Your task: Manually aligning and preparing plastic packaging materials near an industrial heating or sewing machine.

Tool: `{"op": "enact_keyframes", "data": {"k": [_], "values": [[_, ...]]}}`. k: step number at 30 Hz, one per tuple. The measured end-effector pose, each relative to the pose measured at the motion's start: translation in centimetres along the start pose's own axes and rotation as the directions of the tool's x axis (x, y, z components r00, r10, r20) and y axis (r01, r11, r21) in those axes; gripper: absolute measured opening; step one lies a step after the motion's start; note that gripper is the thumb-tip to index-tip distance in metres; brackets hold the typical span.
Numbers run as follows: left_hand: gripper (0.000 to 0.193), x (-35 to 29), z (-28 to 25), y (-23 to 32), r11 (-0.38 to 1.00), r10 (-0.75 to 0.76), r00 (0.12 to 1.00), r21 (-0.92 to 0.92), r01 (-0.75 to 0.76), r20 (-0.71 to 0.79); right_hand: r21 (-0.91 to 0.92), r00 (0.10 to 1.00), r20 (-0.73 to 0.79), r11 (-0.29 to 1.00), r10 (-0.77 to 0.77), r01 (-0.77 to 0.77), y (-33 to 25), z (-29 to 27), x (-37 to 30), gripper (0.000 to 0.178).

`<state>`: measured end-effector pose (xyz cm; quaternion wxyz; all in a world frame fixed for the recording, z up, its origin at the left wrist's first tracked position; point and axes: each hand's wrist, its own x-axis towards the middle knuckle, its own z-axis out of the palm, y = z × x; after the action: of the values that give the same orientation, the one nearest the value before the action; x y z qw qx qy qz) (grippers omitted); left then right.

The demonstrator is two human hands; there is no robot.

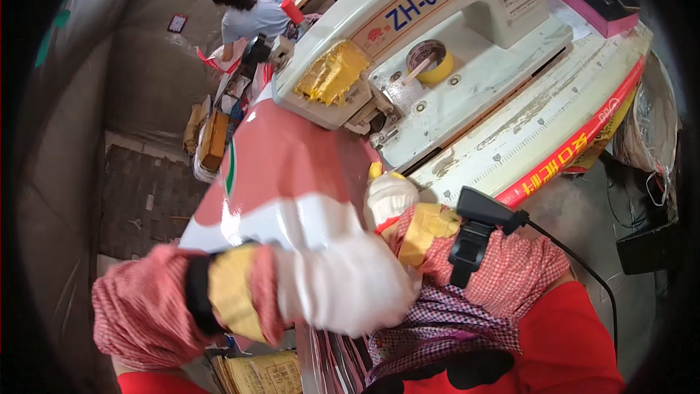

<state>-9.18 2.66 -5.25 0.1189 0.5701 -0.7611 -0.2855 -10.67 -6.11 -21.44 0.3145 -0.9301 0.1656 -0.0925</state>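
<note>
pretty shiny sheet (pixel 288 164), dusty red up top, white below, little green streak at left, kinda bowed, top end right by the grey sewing machine (pixel 408 13)

My left grip (pixel 346 281), gloved in white and blurred, reaches across in front of me over the near end of a glossy red-and-white sheet (pixel 292 149); I cannot tell how its fingers stand. My right grip (pixel 391 198), also gloved, its fingertips yellow, is at the sheet's right edge, near the head of the sewing machine (pixel 397 11). A black strap (pixel 465 252) circles my right forearm. On the machine's bed lies a tape roll (pixel 441 69); a pink box (pixel 620 23) sits on the counter (pixel 474 146). Beyond, I see another person (pixel 255 22).
</note>
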Motion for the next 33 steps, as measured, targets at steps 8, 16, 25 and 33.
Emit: {"op": "enact_keyframes", "data": {"k": [8,16,25,33], "values": [[0.008,1.3,1.7,-2.9,0.828,-0.420,0.895,0.467,0.309,0.152,-0.068,0.995,0.060,0.994,-0.085,0.089,0.4,-0.3,1.7,0.018],[0.009,-1.9,-0.8,-15.0,0.436,-0.677,0.712,0.678,0.592,-0.186,0.469,0.918,0.395,0.866,-0.031,-0.173,-0.5,-3.1,6.7,0.028],[0.010,-7.4,0.0,-18.0,0.476,-0.616,0.711,0.559,0.679,-0.340,0.154,0.958,0.142,0.962,-0.249,0.227,-4.4,-1.0,3.6,0.054],[0.005,-18.0,-0.8,4.0,0.263,-0.474,0.839,0.867,0.423,-0.266,-0.390,0.697,0.036,0.632,-0.716,0.669,-9.0,5.4,7.6,0.048]]}}
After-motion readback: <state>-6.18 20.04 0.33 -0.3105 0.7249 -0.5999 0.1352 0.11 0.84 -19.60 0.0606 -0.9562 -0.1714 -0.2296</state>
